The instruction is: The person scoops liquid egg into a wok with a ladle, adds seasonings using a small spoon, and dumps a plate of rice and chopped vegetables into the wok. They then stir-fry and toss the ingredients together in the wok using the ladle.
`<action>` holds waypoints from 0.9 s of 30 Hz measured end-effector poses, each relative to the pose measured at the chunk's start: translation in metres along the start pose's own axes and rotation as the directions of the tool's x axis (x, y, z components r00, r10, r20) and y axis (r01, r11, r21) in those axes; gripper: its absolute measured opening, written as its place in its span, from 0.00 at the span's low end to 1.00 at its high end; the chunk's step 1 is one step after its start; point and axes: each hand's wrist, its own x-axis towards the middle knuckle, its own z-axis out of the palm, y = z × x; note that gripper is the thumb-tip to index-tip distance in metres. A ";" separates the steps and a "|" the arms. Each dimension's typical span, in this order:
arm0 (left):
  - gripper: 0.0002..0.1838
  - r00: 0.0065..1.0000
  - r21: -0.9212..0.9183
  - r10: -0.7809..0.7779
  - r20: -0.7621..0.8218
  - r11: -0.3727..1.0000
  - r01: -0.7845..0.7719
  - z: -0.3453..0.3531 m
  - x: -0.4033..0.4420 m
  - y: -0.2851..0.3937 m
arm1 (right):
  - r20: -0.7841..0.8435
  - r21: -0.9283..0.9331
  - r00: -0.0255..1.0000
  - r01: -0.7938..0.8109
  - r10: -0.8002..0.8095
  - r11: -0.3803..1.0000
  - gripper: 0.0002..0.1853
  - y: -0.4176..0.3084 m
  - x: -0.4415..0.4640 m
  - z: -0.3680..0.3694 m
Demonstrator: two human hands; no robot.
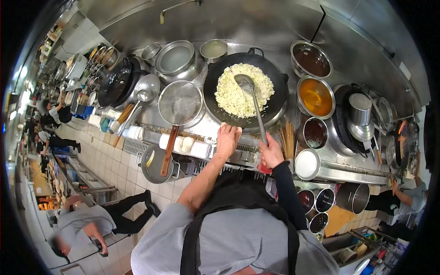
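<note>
My right hand [271, 153] is closed around the handle of a long metal ladle [258, 107]. The ladle's bowl rests on fried rice [233, 98] with pale yellow and green bits, heaped in a black wok [279, 91]. At the wok's near left edge, my left hand [228, 140] has its fingers curled over the rim, perhaps with a folded cloth under them. The contact itself is partly hidden.
Left of the wok are a mesh strainer [180, 103] and a perforated skimmer [148, 87]. On the right stand bowls of orange liquid [316, 97], dark sauce [311, 62] and a white substance [307, 164]. A bamboo brush [288, 140] stands near my right hand. Other people work at both sides.
</note>
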 end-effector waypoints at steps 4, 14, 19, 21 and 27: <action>0.11 0.999 -0.058 -0.025 -0.024 0.998 0.024 -0.002 -0.007 0.004 | 0.362 0.484 0.916 -0.342 0.172 0.805 0.15 0.026 0.018 -0.037; 0.15 0.986 -0.132 -0.013 -0.165 0.991 -0.009 -0.014 -0.020 -0.007 | 0.271 -0.648 0.927 0.374 -0.259 0.663 0.32 0.053 0.012 -0.037; 0.14 0.982 -0.172 -0.002 -0.190 0.985 -0.031 -0.017 -0.018 -0.010 | 0.124 -0.886 0.967 0.209 -0.225 0.413 0.38 0.062 -0.068 -0.165; 0.14 0.991 -0.164 0.001 -0.134 0.986 -0.023 -0.022 -0.014 -0.009 | 0.074 -0.957 0.894 0.188 -0.443 0.220 0.37 0.075 -0.067 -0.229; 0.13 0.983 -0.154 0.088 0.163 0.986 -0.063 -0.042 0.009 -0.007 | -0.072 -0.887 0.901 0.138 -0.427 0.442 0.33 0.084 0.044 -0.123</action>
